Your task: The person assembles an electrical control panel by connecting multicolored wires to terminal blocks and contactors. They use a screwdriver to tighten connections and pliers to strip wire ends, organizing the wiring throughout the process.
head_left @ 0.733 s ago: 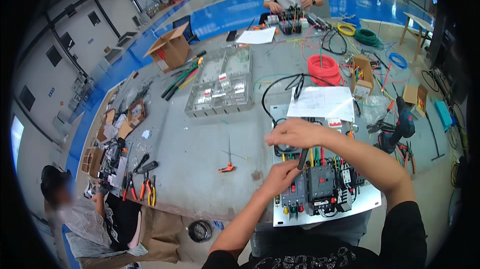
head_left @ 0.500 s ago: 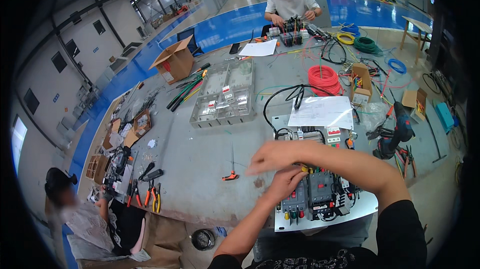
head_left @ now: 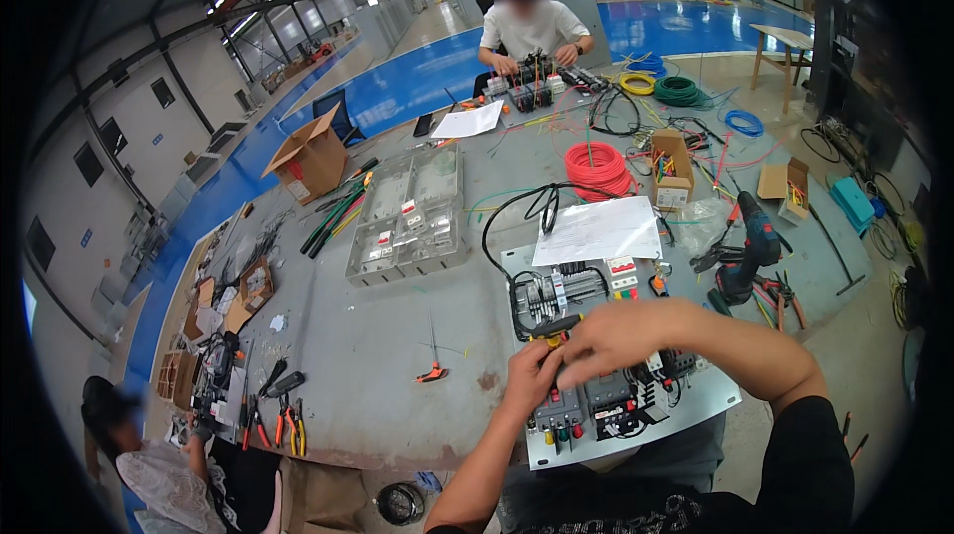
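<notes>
My left hand (head_left: pixel 532 375) pinches at the top end of a grey moulded-case circuit breaker (head_left: pixel 559 403), beside a small yellow piece (head_left: pixel 556 340). What its fingertips hold is partly hidden. A short black rod-like piece (head_left: pixel 556 327) lies across just above them; its kind is unclear. Reaching over from the right, my right hand (head_left: pixel 621 337) hangs above the breakers, fingers loosely bent and apart, with no object visible in them. A second breaker (head_left: pixel 608 393) stands alongside, partly under that hand. Both sit on a white mounting plate (head_left: pixel 715 390) with yellow, green and red caps at the near end.
Papers (head_left: pixel 596 231) cover the plate's far side. A cordless drill (head_left: pixel 750 251) and pliers (head_left: pixel 788 296) lie to the right; a T-handled tool (head_left: pixel 432 372) lies left. Clear plastic boxes (head_left: pixel 407 261) and a red wire coil (head_left: pixel 598 171) are farther back. Co-workers (head_left: pixel 532 32) sit across and at left.
My right hand has swung rightward and down, from beyond my left hand to over the breakers. The black piece above my left fingers now shows. The whole view has shifted slightly.
</notes>
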`<action>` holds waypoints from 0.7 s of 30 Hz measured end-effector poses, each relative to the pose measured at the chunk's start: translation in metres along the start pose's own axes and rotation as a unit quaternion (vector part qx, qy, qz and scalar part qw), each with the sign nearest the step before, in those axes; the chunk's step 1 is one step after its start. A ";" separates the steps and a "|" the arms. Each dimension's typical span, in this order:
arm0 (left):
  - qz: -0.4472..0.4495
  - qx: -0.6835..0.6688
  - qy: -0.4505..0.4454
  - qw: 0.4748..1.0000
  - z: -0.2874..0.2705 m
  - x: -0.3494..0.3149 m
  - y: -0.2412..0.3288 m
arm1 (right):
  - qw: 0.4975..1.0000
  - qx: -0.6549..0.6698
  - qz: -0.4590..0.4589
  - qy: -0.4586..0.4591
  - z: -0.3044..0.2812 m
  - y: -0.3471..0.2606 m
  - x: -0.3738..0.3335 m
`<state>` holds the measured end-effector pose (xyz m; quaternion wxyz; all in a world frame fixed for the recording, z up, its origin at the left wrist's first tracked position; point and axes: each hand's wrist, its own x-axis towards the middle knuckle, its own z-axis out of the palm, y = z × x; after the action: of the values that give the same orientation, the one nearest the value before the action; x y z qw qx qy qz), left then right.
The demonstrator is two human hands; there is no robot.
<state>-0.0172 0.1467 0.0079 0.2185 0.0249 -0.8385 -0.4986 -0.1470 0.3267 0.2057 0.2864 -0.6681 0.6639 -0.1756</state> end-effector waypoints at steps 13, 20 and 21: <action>-0.052 -0.020 0.000 0.998 0.008 -0.028 -0.019 | 0.977 -0.184 -0.007 0.111 0.019 -0.004 0.064; -0.023 0.016 0.006 1.000 0.005 -0.011 0.026 | 0.946 -0.162 -0.122 0.253 0.032 0.000 -0.001; 0.000 0.030 0.023 0.999 0.006 -0.011 0.020 | 0.945 -0.139 -0.121 0.271 0.030 -0.003 -0.010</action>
<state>-0.0063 0.1642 0.0188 0.2371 0.0426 -0.8480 -0.4720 -0.1269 0.3409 0.1853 -0.0238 -0.7037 0.6484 -0.2896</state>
